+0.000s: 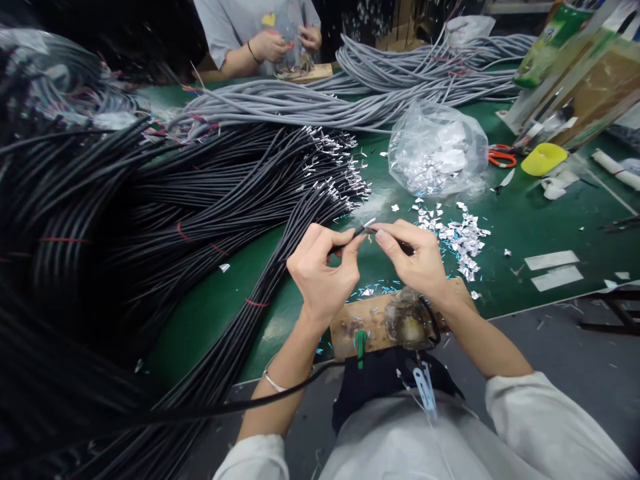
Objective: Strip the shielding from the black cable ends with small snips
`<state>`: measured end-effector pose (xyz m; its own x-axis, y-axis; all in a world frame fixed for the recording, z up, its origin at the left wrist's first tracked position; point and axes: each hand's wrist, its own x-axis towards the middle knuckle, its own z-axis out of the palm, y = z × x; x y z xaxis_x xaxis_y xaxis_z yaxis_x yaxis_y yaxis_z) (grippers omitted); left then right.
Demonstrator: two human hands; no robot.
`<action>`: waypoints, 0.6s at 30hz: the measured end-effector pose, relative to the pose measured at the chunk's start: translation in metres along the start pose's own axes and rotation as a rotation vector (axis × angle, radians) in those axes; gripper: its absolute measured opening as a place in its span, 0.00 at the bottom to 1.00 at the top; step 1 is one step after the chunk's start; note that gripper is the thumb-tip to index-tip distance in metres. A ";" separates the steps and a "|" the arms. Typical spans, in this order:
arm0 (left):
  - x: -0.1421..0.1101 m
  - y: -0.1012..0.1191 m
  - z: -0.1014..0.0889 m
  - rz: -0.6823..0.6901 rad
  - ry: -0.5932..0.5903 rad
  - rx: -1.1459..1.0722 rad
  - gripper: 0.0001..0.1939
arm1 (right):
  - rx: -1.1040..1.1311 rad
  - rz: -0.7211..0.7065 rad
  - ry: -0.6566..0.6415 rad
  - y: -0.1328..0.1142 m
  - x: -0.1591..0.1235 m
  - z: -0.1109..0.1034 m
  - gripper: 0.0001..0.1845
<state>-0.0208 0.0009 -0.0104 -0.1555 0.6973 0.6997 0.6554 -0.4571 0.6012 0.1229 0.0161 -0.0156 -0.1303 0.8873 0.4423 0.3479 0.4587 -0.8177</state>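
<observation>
Between thumb and forefinger, my left hand [324, 270] pinches a black cable [358, 231] near its end, where a pale stripped tip sticks out. My right hand [415, 257] is closed close beside that tip, around a slim dark tool [407, 249] that is mostly hidden by the fingers; its kind cannot be made out. Left of my hands lies a large bundle of black cables [240, 193], their white tips bunched together. Below my hands is a wooden board [350, 320] bearing a small glass jar [406, 320] and a green clip.
Foil scraps [465, 237] and blue bits litter the green table [510, 280]. A clear plastic bag [437, 150] of foil, orange-handled scissors [501, 156] and a yellow object [544, 159] stand right. Grey cables [280, 100] cross the back, where a co-worker's hands [273, 47] are busy.
</observation>
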 end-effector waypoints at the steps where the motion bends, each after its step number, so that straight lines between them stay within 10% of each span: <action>1: 0.000 0.000 0.000 -0.014 -0.004 -0.007 0.05 | -0.009 0.004 0.010 0.000 0.000 0.000 0.11; 18: 0.010 -0.012 -0.005 -0.498 -0.660 -0.603 0.21 | 0.003 -0.130 0.102 0.003 0.002 -0.008 0.04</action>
<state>-0.0338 0.0102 -0.0090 0.2490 0.9656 0.0749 0.1188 -0.1072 0.9871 0.1311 0.0190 -0.0138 -0.0796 0.8111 0.5795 0.3318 0.5697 -0.7519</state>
